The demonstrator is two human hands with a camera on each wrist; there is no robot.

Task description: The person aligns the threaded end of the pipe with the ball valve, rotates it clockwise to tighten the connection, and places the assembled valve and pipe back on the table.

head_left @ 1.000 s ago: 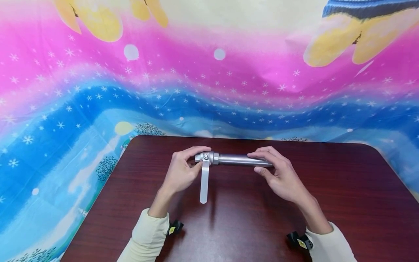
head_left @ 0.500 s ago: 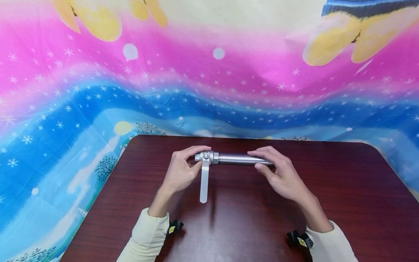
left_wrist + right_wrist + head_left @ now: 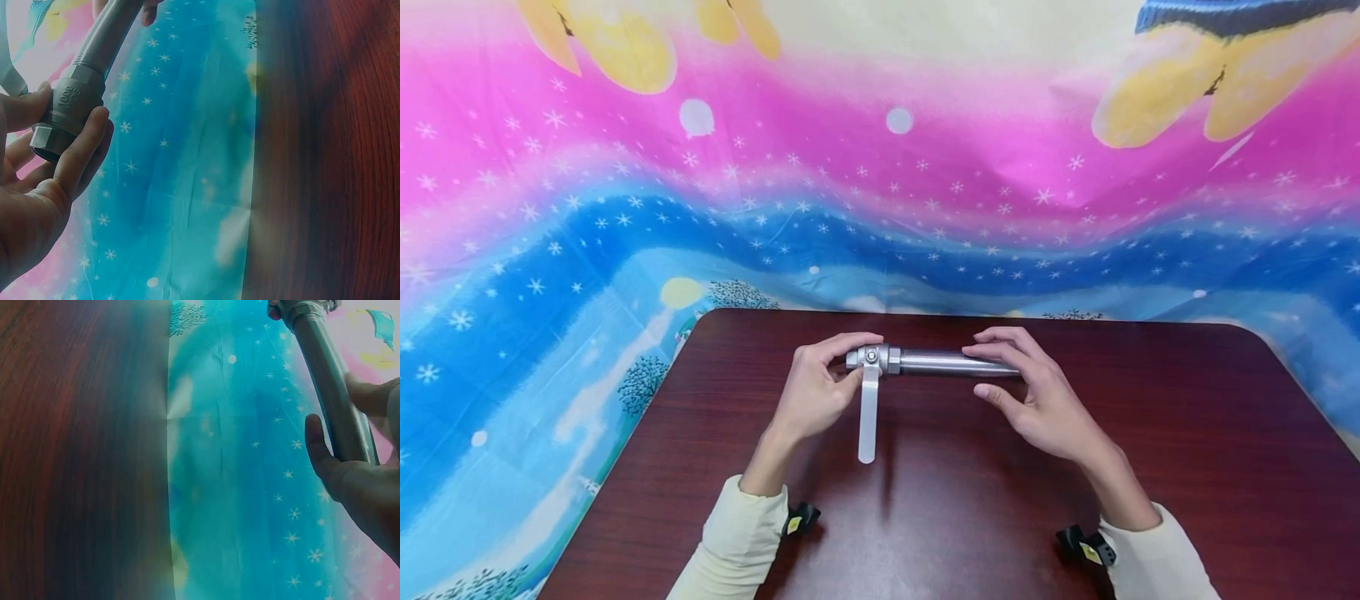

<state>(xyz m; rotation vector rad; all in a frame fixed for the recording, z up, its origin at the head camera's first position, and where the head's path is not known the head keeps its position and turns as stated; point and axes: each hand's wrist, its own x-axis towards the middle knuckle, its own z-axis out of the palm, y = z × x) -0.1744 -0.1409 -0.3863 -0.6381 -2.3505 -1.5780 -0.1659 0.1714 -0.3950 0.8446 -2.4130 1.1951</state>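
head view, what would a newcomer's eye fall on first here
Probably the pink and blue snowflake backdrop behind the table. Then the shiny metal pipe mid-picture, the left hand gripping the valve at one end, the right hand at the other. The flat lever points toward the picture's lower edge.

I have a dark red-brown table (image 3: 1195, 417) in front of me. It looks like wood, with thin dark lines going left to right. The far edge is almost straight, and both far corners are round. The top is shiny. Near me, in the middle, is a pale bright patch (image 3: 910, 550). A thin dark shadow (image 3: 887, 475) falls just past it.
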